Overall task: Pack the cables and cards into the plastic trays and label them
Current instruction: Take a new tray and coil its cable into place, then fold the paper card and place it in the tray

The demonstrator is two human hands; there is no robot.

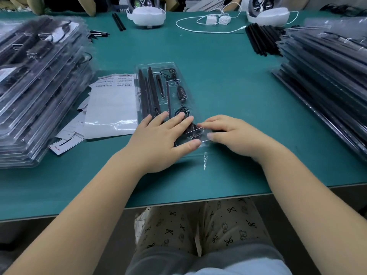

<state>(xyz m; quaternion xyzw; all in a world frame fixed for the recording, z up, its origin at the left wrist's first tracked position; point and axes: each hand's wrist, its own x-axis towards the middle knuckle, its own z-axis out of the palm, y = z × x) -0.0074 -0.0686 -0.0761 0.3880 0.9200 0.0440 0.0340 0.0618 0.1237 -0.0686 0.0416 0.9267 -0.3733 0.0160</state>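
Tray [156, 84] near end under both hands [158, 135] — apparently pressing.

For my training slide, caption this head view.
Both hands press a clear plastic tray of cables on the green table.

- Bare green table [228, 80] lies open beyond and right of the clear tray [158, 92].
- Tray stacks, left [35, 86] and right [327, 76], wall both sides.
- Label sheets [111, 104] crowd the tray's left edge.
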